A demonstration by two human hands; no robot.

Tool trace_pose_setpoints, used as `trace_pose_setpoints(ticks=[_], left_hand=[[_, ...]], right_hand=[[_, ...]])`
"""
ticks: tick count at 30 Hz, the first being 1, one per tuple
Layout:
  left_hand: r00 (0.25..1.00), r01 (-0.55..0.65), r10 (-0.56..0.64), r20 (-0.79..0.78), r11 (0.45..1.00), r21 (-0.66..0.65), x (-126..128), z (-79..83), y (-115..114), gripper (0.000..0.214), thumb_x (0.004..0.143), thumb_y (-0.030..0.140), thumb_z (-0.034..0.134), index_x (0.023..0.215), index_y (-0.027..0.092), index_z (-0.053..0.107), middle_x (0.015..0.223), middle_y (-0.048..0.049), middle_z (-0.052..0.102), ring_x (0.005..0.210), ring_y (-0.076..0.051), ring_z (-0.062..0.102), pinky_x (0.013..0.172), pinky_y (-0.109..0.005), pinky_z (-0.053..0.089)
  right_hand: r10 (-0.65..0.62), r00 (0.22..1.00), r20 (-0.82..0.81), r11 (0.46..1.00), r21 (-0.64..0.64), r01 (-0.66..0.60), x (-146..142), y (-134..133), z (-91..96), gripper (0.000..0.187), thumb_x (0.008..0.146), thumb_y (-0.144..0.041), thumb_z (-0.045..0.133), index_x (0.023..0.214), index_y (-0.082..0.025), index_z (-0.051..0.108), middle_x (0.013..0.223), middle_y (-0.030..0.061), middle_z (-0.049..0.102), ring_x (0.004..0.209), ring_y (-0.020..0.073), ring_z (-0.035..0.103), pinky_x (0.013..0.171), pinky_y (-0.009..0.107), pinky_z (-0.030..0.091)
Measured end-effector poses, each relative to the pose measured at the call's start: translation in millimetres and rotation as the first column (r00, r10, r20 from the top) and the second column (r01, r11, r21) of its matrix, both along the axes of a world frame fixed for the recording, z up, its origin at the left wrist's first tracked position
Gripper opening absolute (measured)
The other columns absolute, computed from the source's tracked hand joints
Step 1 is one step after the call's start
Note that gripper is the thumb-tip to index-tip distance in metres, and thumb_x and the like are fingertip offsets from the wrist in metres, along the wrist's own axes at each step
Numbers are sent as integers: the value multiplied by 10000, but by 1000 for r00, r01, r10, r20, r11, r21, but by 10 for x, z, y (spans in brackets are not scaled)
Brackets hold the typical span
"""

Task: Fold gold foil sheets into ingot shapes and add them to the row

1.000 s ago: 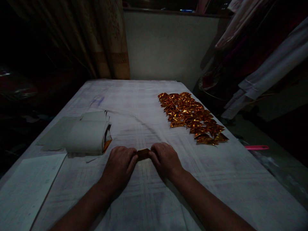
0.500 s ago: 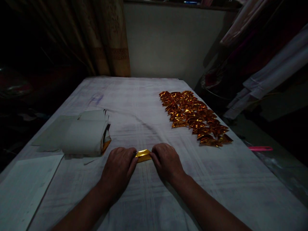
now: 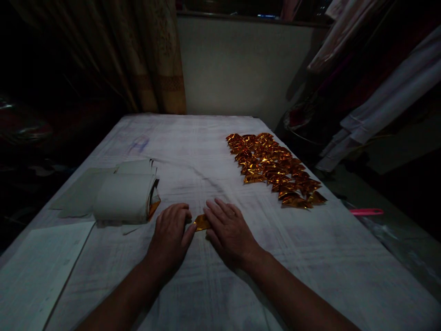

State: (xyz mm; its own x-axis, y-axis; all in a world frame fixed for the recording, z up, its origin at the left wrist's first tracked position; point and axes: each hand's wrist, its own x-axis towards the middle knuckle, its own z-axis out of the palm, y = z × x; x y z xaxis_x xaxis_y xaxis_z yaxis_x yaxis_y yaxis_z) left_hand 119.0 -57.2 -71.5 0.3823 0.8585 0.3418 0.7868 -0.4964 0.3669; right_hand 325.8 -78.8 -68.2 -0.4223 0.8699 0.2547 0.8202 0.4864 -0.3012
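A small folded piece of gold foil paper [image 3: 201, 223] lies on the cloth-covered table in front of me. My right hand [image 3: 227, 227] rests over its right part with the fingers stretched out flat, hiding that end. At the left tip of the paper is the thumb of my left hand [image 3: 170, 232]; its other fingers are loosely bent, with a gap between them and the thumb. Several folded gold foil pieces [image 3: 272, 168] sit in close rows at the right side of the table.
To the left is a stack of pale paper sheets [image 3: 120, 197], bent over, with gold showing at its edge. A white sheet [image 3: 44, 271] lies at the near left. Beyond the right edge are a pink object [image 3: 367, 212] and hanging clothes [image 3: 379, 105]. A curtain [image 3: 151, 59] hangs behind.
My right hand has gone from pinching the paper's right end to lying flat over it. My left fingers have loosened from their pinch, and less of the gold paper shows.
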Motion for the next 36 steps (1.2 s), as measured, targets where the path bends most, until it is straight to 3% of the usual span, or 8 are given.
trace_pose_setpoints(ticks=[4,10,15,18,21,26,32,36], left_hand=[[1000,2,-1,-24,999,37,-36,-93,23,112,965,309,542,1019,215,511,1371,-156,554,1330,-339,460,1072,-571,380],[995,-32,37,-90,998,60,-72,-157,49,152,970,326,539,1061,204,552,1412,-160,562,1403,-357,423,1119,-616,336],[984,14,8,-176,992,123,-18,-84,32,342,1001,271,470,1324,194,549,1503,-157,521,1455,-349,388,1157,-640,267],[954,156,-119,-276,981,117,85,-55,-28,451,1015,223,409,1459,196,478,1531,-128,504,1469,-324,378,1197,-639,174],[914,259,-233,-333,965,37,169,-71,-106,501,1035,307,384,1521,192,422,1530,-117,506,1462,-302,395,1222,-607,125],[906,232,-222,-360,972,-16,69,-78,-191,580,1046,481,345,1558,211,376,1564,-115,457,1466,-297,392,1231,-574,114],[902,172,-157,-401,985,1,-220,-57,-247,578,1035,498,352,1539,221,418,1542,-108,488,1459,-319,397,1219,-592,96],[906,173,-137,-399,983,56,-255,-57,-276,559,1028,496,372,1518,238,452,1524,-100,516,1451,-318,408,1217,-585,106]], right_hand=[[141,989,54,979,-158,-130,-105,-90,57,598,1038,-464,437,1549,-160,372,1609,125,369,1517,278,267,1243,561,137],[7,996,89,965,-261,16,-27,-164,95,669,1026,-531,435,1565,-145,345,1632,137,287,1528,298,240,1242,602,123],[-68,989,129,960,-262,101,106,-223,89,679,1015,-542,452,1569,-165,346,1635,127,275,1531,314,226,1234,618,137],[-70,987,146,959,-264,107,113,-235,92,683,1020,-548,428,1575,-162,330,1636,120,270,1534,316,213,1233,617,147],[-70,987,143,962,-252,104,103,-236,93,680,1031,-570,376,1582,-177,312,1640,107,264,1536,310,208,1233,615,150],[-64,987,150,967,-237,98,108,-236,96,693,1023,-590,383,1580,-181,321,1635,123,276,1534,313,215,1230,608,162],[-67,985,156,959,-263,107,99,-241,134,686,1025,-559,405,1574,-154,329,1643,119,250,1537,318,198,1232,615,136],[-87,982,166,963,-238,126,81,-261,136,666,1025,-541,418,1566,-159,348,1640,118,271,1534,312,213,1230,605,151]])
